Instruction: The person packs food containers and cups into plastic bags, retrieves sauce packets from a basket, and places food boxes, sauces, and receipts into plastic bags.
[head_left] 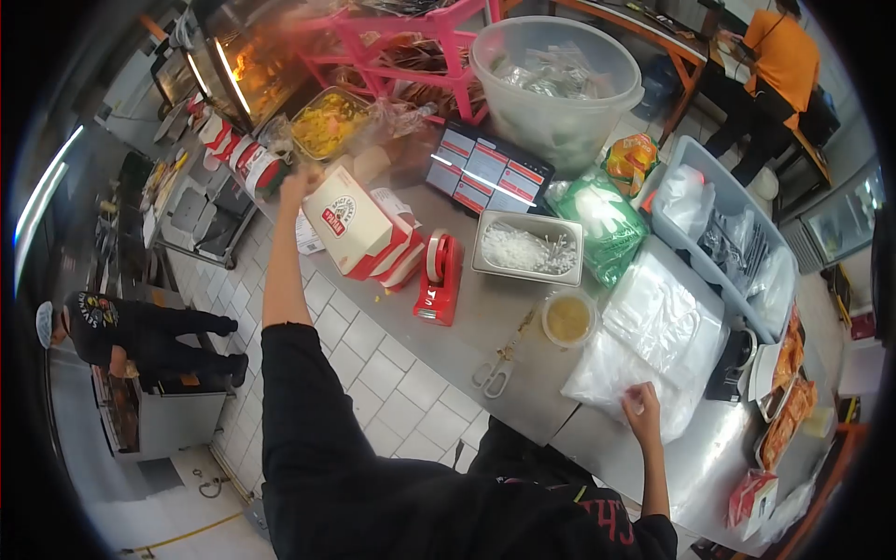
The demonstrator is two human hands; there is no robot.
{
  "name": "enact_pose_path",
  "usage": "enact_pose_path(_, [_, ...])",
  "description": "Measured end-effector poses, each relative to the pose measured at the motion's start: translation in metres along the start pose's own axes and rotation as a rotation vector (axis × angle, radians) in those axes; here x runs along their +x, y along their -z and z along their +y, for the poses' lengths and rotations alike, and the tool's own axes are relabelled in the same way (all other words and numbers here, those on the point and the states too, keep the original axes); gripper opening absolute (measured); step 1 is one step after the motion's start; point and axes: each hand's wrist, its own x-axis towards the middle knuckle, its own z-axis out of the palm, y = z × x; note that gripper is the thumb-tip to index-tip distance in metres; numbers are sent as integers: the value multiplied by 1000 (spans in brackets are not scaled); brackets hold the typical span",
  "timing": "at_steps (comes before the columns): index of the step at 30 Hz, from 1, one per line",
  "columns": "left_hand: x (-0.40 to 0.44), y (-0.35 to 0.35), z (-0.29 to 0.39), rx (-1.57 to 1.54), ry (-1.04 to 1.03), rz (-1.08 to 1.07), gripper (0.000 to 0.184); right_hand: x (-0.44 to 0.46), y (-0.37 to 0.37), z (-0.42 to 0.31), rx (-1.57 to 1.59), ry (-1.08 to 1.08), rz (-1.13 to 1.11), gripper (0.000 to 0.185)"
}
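My left hand (297,183) is stretched far out at the counter's left side, beside a white and red takeaway box (347,219) and close to a dark green and red package (259,170). Its fingers are small and unclear, so any hold is hidden. Over a stack of clear plastic bags (658,308) rests my right hand (642,407), fingers curled in and closed. Whether it pinches a bag's edge cannot be made out. Between the hands are a red tape dispenser (439,285), scissors (499,364) and a round tub of yellowish contents (568,317).
A metal tray of white pieces (529,247), a tablet (488,168) and a large clear bucket (560,103) stand behind. A blue-grey bin (723,247) is at right. One person (140,327) works at far left, another in orange (782,51) at the back.
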Motion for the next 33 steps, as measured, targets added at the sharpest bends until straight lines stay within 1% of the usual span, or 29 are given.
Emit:
enact_pose_path(2, [5, 4, -17, -295, -59, 482, 44, 0, 9, 1, -171, 80, -113, 24])
enact_pose_path(3, [-45, 1, 34, -353, -138, 602, 38, 6, 13, 1, -228, 140, -139, 28])
enact_pose_path(4, [-101, -2, 92, -400, -223, 718, 34, 12, 17, 1, -217, 125, -188, 26])
enact_pose_path(5, [-146, -16, 129, -433, -293, 738, 30, 17, 19, 4, -185, 115, -216, 20])
enact_pose_path(6, [-192, -31, 168, -464, -365, 755, 28, 19, 20, 5, -179, 18, -275, 16])
enact_pose_path(7, [-231, -53, 194, -424, -385, 671, 26, 22, 21, 4, -243, 140, -258, 9])
enact_pose_path(8, [-271, -77, 216, -380, -406, 594, 24, 24, 24, 6, -333, 221, -250, 6])
enact_pose_path(9, [-312, -108, 241, -416, -433, 429, 22, 25, 28, 7, -421, 309, -245, 4])
enact_pose_path(10, [-346, -145, 260, -710, -462, 205, 16, 26, 34, 0, -437, 302, -247, 4])
enact_pose_path(11, [-377, -181, 282, -618, -602, 72, 10, 28, 40, -12, -471, 329, -223, 5])
enact_pose_path(12, [-413, -213, 306, -633, -517, -180, 9, 29, 47, -23, -504, 358, -201, 7])
enact_pose_path(13, [-429, -249, 318, -457, -770, -340, 14, 28, 53, -31, -489, 313, -218, 6])
enact_pose_path(14, [-443, -281, 335, -496, -828, -542, 27, 28, 58, -35, -492, 314, -216, 6])
enact_pose_path(15, [-451, -330, 343, -513, -960, -484, 51, 27, 62, -38, -246, 194, -162, 5])
enact_pose_path(16, [-456, -366, 348, -376, -982, -439, 61, 26, 68, -43, 0, 74, -106, 4])
enact_pose_path(17, [-458, -391, 348, -237, -1005, -394, 71, 28, 82, -55, 83, 27, -101, 3])
enact_pose_path(18, [-454, -403, 346, -239, -1014, -390, 71, 28, 101, -70, 121, -64, -86, 9])
enact_pose_path(20, [-445, -415, 346, -145, -985, -401, 84, 26, 144, -90, 246, -70, -12, 15])
enact_pose_path(22, [-445, -417, 341, -159, -993, -423, 83, 27, 186, -135, 328, -82, 147, 21])
enact_pose_path(24, [-446, -420, 337, -199, -996, -399, 83, 34, 235, -144, 716, -187, 332, 26])
enact_pose_path(25, [-450, -418, 339, -197, -1002, -393, 83, 39, 252, -167, 933, -250, 539, 28])
enact_pose_path(26, [-455, -413, 345, -217, -803, -518, 85, 41, 263, -184, 1149, -310, 745, 29])
enact_pose_path(27, [-461, -407, 352, -237, -600, -635, 88, 37, 263, -178, 1151, -298, 742, 29])
enact_pose_path(28, [-470, -397, 358, -240, -606, -622, 88, 32, 261, -163, 1089, -237, 761, 30])
enact_pose_path(30, [-496, -377, 366, -688, -740, -794, 95, 18, 250, -120, 967, -124, 793, 38])
enact_pose_path(31, [-503, -375, 366, -1178, -590, -1097, 101, 11, 244, -103, 910, -68, 804, 45])
enact_pose_path(32, [-506, -365, 372, -1174, -593, -1081, 101, 1, 231, -108, 591, 6, 730, 46])
enact_pose_path(33, [-508, -350, 381, -1549, -540, -1050, 98, -10, 219, -112, 240, 87, 695, 48])
